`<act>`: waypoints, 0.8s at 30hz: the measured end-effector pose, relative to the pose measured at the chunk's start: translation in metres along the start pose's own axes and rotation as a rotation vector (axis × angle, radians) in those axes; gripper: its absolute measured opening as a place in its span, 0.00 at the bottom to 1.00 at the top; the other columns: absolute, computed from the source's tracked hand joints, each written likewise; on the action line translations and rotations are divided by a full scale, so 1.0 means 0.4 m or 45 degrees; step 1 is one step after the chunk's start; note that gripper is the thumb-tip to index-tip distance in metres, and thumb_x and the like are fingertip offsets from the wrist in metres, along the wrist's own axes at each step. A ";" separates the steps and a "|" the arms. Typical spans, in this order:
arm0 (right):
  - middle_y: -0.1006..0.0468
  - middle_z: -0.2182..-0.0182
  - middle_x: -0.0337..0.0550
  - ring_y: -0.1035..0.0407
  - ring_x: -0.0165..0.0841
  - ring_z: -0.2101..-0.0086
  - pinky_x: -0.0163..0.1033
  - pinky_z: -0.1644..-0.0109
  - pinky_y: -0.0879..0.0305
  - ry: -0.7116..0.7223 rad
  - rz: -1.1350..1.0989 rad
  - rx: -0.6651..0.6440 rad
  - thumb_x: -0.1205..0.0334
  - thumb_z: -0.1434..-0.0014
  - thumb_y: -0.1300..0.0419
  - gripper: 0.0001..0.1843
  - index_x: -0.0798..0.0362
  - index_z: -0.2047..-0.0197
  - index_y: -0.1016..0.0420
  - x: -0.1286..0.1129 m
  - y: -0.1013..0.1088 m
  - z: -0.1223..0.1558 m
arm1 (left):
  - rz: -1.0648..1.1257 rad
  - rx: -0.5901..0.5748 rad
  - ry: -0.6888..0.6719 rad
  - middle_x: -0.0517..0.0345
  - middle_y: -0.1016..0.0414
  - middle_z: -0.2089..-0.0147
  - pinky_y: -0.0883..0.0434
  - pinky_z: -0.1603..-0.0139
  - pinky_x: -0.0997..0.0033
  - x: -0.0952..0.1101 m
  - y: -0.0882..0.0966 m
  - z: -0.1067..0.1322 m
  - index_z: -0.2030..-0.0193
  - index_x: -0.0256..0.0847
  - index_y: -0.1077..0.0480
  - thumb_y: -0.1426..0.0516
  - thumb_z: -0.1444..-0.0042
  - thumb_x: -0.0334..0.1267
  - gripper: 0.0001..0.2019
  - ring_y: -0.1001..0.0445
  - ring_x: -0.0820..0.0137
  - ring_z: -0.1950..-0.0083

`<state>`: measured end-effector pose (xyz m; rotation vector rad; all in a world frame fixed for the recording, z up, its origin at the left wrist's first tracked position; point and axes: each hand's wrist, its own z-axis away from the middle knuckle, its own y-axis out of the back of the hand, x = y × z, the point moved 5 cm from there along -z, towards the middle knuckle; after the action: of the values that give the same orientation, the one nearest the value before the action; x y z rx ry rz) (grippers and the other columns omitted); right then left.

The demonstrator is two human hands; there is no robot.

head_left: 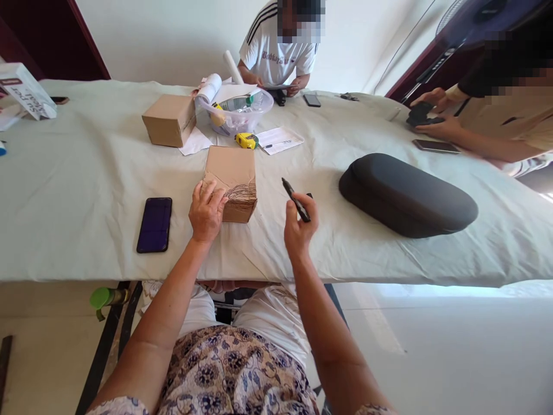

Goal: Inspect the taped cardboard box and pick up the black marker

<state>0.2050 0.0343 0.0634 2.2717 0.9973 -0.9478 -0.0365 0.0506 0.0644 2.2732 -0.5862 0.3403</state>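
Note:
A brown cardboard box (231, 167) with dark wavy pen lines across its near right corner sits on the cloth in front of me. My left hand (206, 212) grips its near left side, fingers bent over the top and the thumb hidden or unclear. To the right of the box, apart from it, my right hand (301, 225) is closed around a black marker (296, 199), whose dark tip points up and left. A phone (154, 225) lies left of my left hand.
Behind the box are a yellow tape measure (246, 140), a pen on white paper (287, 140), a filled plastic basin (242, 118) and a second cardboard box (168, 120). A large dark case (408, 195) lies right. Two people sit at the table (86, 230), hands holding things.

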 end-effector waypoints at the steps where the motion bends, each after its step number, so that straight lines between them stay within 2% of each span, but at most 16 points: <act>1: 0.22 0.60 0.45 0.28 0.39 0.58 0.47 0.50 0.31 0.009 0.089 -0.154 0.50 0.35 0.44 0.14 0.49 0.54 0.25 0.031 -0.013 -0.023 | 0.005 0.000 0.005 0.48 0.24 0.39 0.35 0.31 0.51 0.000 0.001 0.000 0.49 0.43 0.21 0.54 0.30 0.51 0.23 0.35 0.53 0.30; 3: 0.22 0.60 0.48 0.29 0.41 0.57 0.49 0.50 0.32 0.008 0.301 -0.383 0.50 0.38 0.43 0.17 0.50 0.51 0.24 0.097 -0.032 -0.053 | 0.015 -0.008 0.015 0.46 0.24 0.38 0.36 0.31 0.49 -0.001 0.001 0.000 0.49 0.42 0.22 0.54 0.30 0.51 0.23 0.36 0.53 0.30; 6: 0.23 0.56 0.54 0.31 0.46 0.54 0.52 0.48 0.35 -0.016 0.615 -0.576 0.54 0.40 0.42 0.19 0.52 0.49 0.22 0.173 -0.048 -0.050 | 0.028 -0.017 0.013 0.44 0.25 0.38 0.36 0.30 0.47 0.000 0.001 0.002 0.49 0.42 0.22 0.55 0.30 0.51 0.24 0.37 0.53 0.29; 10: 0.24 0.52 0.55 0.33 0.48 0.52 0.53 0.47 0.38 -0.022 0.806 -0.691 0.56 0.38 0.43 0.17 0.51 0.50 0.20 0.196 -0.054 -0.012 | 0.032 0.027 -0.007 0.44 0.25 0.39 0.38 0.29 0.48 0.003 -0.001 0.006 0.49 0.42 0.23 0.55 0.29 0.51 0.23 0.37 0.55 0.29; 14: 0.24 0.51 0.55 0.33 0.48 0.51 0.52 0.48 0.39 -0.038 0.801 -0.703 0.58 0.37 0.42 0.16 0.50 0.49 0.20 0.184 -0.055 -0.007 | 0.019 0.060 0.015 0.43 0.25 0.39 0.39 0.29 0.48 0.007 -0.001 0.007 0.49 0.40 0.22 0.55 0.29 0.50 0.24 0.37 0.54 0.29; 21: 0.24 0.50 0.54 0.31 0.48 0.50 0.53 0.45 0.36 -0.112 0.665 -0.589 0.56 0.37 0.43 0.18 0.50 0.47 0.21 0.193 -0.048 -0.022 | 0.000 0.012 -0.018 0.41 0.27 0.38 0.41 0.28 0.47 0.008 0.002 -0.002 0.48 0.40 0.23 0.56 0.29 0.50 0.25 0.38 0.56 0.29; 24: 0.23 0.50 0.54 0.30 0.48 0.50 0.53 0.45 0.35 -0.147 0.585 -0.555 0.56 0.37 0.44 0.18 0.51 0.47 0.21 0.204 -0.046 -0.027 | 0.022 -0.003 -0.031 0.39 0.31 0.34 0.39 0.29 0.49 0.006 0.008 -0.002 0.46 0.39 0.24 0.56 0.29 0.51 0.25 0.38 0.55 0.28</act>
<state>0.2353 0.0884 0.0065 1.9275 0.5287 -0.5873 -0.0362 0.0484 0.0678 2.2738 -0.6188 0.3209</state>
